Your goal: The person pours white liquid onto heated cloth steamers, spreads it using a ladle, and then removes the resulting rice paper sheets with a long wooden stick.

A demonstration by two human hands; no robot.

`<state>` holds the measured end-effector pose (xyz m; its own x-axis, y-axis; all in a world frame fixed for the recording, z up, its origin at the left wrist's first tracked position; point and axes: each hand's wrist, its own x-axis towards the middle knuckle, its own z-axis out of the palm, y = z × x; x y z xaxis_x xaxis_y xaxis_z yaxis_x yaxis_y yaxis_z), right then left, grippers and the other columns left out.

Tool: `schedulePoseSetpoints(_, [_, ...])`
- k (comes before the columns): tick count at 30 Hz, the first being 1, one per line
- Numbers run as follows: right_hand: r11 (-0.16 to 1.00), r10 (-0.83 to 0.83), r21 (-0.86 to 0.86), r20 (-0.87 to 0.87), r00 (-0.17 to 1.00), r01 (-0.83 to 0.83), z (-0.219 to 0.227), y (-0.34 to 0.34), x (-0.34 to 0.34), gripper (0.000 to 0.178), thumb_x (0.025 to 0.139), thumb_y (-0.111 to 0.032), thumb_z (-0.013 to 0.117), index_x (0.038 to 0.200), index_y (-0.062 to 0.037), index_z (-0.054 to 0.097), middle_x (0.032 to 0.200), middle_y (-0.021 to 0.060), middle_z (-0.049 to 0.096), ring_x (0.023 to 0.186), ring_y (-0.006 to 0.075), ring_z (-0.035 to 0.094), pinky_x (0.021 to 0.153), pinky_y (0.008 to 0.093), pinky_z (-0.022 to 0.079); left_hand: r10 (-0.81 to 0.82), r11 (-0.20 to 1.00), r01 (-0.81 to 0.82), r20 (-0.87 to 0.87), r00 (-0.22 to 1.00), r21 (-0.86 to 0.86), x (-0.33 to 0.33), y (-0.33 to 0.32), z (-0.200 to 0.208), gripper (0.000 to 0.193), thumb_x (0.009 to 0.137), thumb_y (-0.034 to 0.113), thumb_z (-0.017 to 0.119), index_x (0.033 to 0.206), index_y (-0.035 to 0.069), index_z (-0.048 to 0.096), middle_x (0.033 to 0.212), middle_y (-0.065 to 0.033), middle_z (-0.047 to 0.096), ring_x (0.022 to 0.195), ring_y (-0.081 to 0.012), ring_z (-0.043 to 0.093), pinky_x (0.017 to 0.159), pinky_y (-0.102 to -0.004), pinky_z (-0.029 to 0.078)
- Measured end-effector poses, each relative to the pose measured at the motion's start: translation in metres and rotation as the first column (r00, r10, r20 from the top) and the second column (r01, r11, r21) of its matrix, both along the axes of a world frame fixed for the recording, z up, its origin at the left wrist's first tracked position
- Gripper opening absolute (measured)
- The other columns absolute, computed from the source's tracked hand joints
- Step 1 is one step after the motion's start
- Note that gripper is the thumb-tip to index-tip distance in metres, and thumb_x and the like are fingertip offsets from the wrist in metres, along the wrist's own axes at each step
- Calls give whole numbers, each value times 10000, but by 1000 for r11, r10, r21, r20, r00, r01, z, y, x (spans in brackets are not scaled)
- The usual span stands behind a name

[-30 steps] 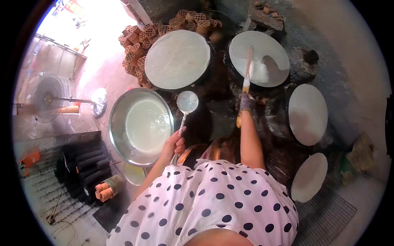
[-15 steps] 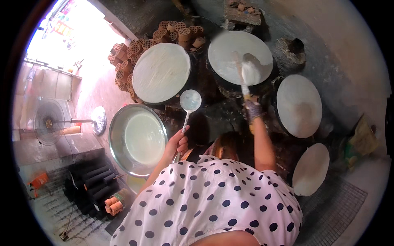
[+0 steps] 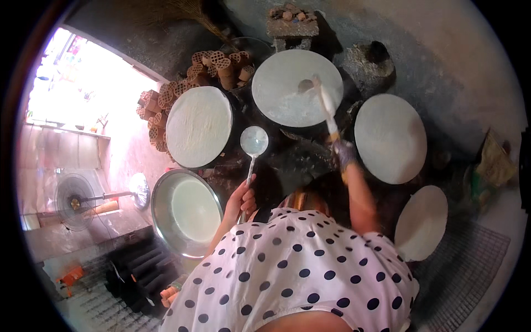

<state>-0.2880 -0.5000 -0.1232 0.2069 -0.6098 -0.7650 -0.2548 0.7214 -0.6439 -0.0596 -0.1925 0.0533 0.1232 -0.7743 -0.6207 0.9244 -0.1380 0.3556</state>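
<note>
My left hand [image 3: 241, 200] is closed round the handle of a ladle [image 3: 254, 141]. The ladle's round bowl is whitish and wet, held over the dark gap between the pans. My right hand [image 3: 344, 155], in a dark glove or wrapping, grips a long-handled spreader [image 3: 327, 108] smeared with white batter; its far end is blurred. It reaches over the right part of the far middle round pan [image 3: 276, 83], whose surface is coated white. A round pan [image 3: 199, 124] with a wrinkled white sheet lies to the left, and another white-coated pan [image 3: 390, 138] to the right.
A metal basin [image 3: 160, 216] of white batter stands left of my left arm. Perforated clay-coloured cylinders [image 3: 166, 94] are piled behind the left pan. A white disc [image 3: 423, 224] is at lower right, beside a wire rack [image 3: 470, 271]. A fan [image 3: 74, 202] stands far left.
The spreader has swept over the far middle pan, and the white clump on it has spread out. My head view has shifted. My left hand keeps the ladle in nearly the same place.
</note>
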Motion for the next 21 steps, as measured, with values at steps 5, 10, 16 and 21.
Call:
schedulePoseSetpoints(5, [958, 18, -285, -73, 997, -38, 56, -77, 48, 308, 890, -351, 583, 749, -81, 620, 556, 22, 570, 477, 139, 544, 437, 293, 392, -49, 998, 48, -26, 998, -42, -1, -20, -6, 297, 1004, 190, 373, 1276, 139, 480, 580, 62, 297, 384, -44, 308, 353, -193, 299])
schedulePoseSetpoints(10, [492, 98, -870, 25, 995, -27, 27, -43, 50, 488, 903, -380, 532, 1309, -110, 531, 1027, 185, 666, 905, 275, 648, 802, 364, 483, -58, 997, 60, 47, 997, -46, -3, -25, 6, 291, 1002, 176, 359, 1266, 133, 473, 580, 62, 296, 381, -50, 295, 350, -203, 293])
schedulePoseSetpoints(16, [792, 46, -515, -486, 873, -328, 42, 3, 79, 477, 888, -497, 472, 1291, -253, 547, 1123, 221, 620, 1049, 375, 588, 906, 432, 446, -63, 998, 62, 87, 994, 9, -1, -20, 2, 294, 994, 165, 360, 1264, 126, 466, 595, 49, 327, 399, -58, 313, 360, -217, 313])
schedulePoseSetpoints(21, [814, -80, -554, -407, 910, -176, 58, -10, 55, 421, 905, -452, 498, 1253, -230, 581, 1085, 184, 649, 1038, 372, 596, 844, 422, 464, -103, 994, 99, 112, 988, 40, 4, -9, -3, 314, 993, 171, 355, 1287, 126, 456, 604, 51, 348, 408, -59, 317, 377, -214, 314])
